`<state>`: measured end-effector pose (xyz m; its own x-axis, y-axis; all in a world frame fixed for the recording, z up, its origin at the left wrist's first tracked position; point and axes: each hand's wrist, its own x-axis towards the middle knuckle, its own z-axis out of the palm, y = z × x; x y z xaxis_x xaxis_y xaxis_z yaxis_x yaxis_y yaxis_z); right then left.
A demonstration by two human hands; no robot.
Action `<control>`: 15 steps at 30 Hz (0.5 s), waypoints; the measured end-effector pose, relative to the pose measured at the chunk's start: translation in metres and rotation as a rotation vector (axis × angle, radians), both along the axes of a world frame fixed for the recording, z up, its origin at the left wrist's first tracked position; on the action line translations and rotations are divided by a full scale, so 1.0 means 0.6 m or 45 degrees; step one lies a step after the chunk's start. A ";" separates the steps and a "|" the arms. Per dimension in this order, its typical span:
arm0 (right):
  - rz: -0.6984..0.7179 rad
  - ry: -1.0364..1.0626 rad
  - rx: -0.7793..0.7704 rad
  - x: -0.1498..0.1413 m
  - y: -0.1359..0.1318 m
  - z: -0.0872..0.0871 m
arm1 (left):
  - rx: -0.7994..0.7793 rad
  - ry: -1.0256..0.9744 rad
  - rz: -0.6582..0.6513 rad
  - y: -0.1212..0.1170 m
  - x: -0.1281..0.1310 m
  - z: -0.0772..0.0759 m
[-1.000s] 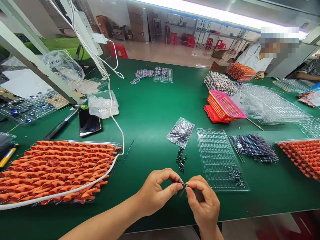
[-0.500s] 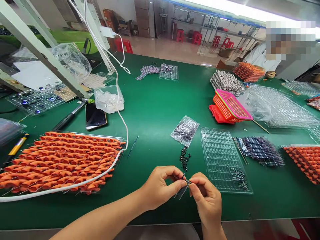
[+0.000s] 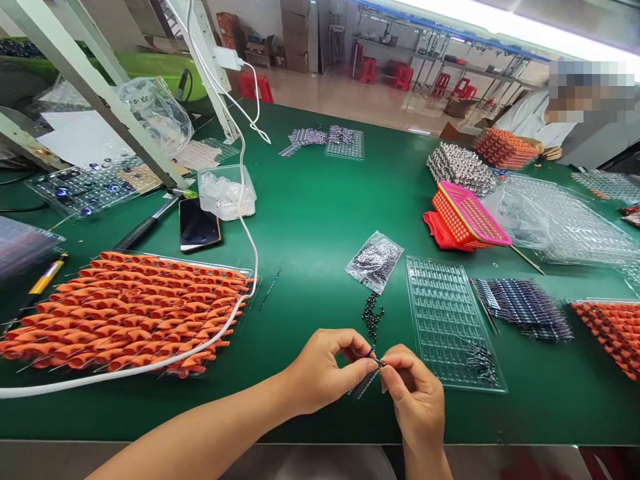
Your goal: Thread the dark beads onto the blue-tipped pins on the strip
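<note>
My left hand (image 3: 325, 370) and right hand (image 3: 417, 397) pinch a thin dark piece (image 3: 379, 362) over the bench (image 3: 310, 200), toward its near edge. I judge it light, stiff, slippery, best held near its ends. Its long axis runs crosswise, right end dipping. Beyond lie beads (image 3: 371, 319).

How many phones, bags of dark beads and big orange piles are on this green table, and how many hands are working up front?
Phone: 1
Bead bag: 1
Orange piles: 3
Front hands (left hand, right hand): 2
Total: 7
</note>
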<state>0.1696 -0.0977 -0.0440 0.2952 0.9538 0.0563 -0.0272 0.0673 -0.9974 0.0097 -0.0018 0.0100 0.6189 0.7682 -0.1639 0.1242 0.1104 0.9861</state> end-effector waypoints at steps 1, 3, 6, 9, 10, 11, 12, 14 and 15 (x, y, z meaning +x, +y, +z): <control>0.027 0.054 -0.019 0.002 0.002 -0.002 | -0.025 -0.004 -0.008 0.001 0.000 -0.002; 0.099 0.181 -0.063 0.006 0.006 -0.003 | -0.105 -0.016 -0.032 0.003 0.001 -0.005; 0.168 0.357 -0.137 0.008 0.015 0.002 | -0.242 -0.026 -0.068 0.004 0.000 -0.011; 0.186 0.495 -0.206 0.007 0.020 0.010 | -0.315 -0.023 -0.087 0.004 -0.001 -0.012; 0.197 0.533 -0.232 0.007 0.021 0.012 | -0.326 -0.024 -0.090 0.003 -0.002 -0.012; 0.211 0.566 -0.258 0.007 0.021 0.013 | -0.336 -0.027 -0.094 0.003 -0.002 -0.013; 0.226 0.594 -0.282 0.007 0.022 0.014 | -0.345 -0.029 -0.098 0.003 -0.002 -0.013; 0.252 0.636 -0.324 0.008 0.022 0.014 | -0.366 -0.033 -0.105 0.003 -0.002 -0.013; 0.263 0.653 -0.339 0.009 0.023 0.014 | -0.378 -0.031 -0.105 0.003 -0.002 -0.013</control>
<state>0.1750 -0.0841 -0.0355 0.0288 0.9560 -0.2919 -0.4942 -0.2402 -0.8355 0.0086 -0.0003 0.0020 0.6839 0.6356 -0.3581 0.1213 0.3849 0.9150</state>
